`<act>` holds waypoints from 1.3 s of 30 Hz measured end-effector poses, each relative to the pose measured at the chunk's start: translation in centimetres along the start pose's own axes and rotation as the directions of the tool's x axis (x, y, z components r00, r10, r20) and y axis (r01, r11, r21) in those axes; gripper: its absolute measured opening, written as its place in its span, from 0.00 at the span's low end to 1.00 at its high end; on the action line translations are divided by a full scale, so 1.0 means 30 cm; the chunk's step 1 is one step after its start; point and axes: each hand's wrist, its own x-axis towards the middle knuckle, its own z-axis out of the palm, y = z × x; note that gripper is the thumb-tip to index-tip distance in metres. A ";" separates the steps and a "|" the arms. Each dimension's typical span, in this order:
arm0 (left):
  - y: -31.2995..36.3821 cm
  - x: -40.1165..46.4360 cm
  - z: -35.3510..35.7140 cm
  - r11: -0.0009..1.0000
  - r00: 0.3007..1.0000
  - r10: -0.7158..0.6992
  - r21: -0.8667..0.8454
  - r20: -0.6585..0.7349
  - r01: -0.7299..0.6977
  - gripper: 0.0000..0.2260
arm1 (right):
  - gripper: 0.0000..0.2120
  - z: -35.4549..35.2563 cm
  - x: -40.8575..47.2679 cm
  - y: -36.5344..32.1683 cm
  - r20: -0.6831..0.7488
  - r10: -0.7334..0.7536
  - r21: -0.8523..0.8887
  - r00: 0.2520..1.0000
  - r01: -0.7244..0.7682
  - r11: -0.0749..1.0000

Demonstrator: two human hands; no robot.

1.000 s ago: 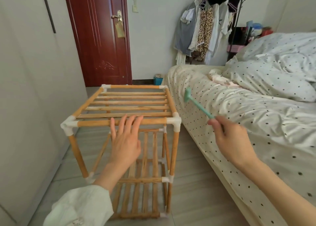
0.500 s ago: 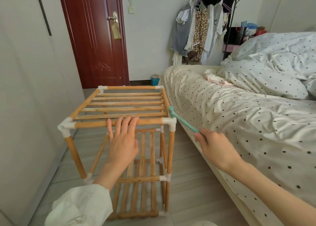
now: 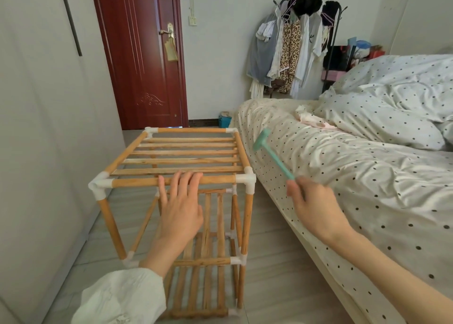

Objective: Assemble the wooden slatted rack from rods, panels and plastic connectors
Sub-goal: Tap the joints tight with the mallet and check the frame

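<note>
The wooden slatted rack stands on the floor between a wall and the bed, its rods joined by white plastic connectors. My left hand rests flat against the near top rod, fingers spread over it. My right hand grips the handle of a small teal plastic mallet. The mallet's head is raised above and to the right of the near right corner connector, over the bed's edge. Lower slatted shelves show beneath the top panel.
A bed with a polka-dot duvet runs along the right, close to the rack. A grey wall stands at the left. A dark red door and a coat stand with clothes are at the back. Tiled floor lies between rack and bed.
The mallet dropped onto the near right corner connector half a second ago and has now swung back up and to the right. My left hand stayed on the near top rod.
</note>
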 end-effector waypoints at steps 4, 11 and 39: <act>0.001 0.000 -0.005 1.000 1.000 -0.008 -0.005 0.013 0.008 0.33 | 0.16 -0.056 0.057 -0.022 -0.050 -0.007 0.024 0.999 0.008 1.000; -0.010 -0.004 -0.009 1.000 0.999 0.023 -0.017 0.032 -0.023 0.31 | 0.16 0.017 -0.008 0.039 0.153 0.077 -0.153 0.985 -0.053 0.987; -0.258 0.223 -0.243 0.885 0.819 -0.345 -0.132 0.457 0.447 0.11 | 0.17 0.178 0.099 -0.070 0.209 0.049 -0.003 0.977 -0.050 0.999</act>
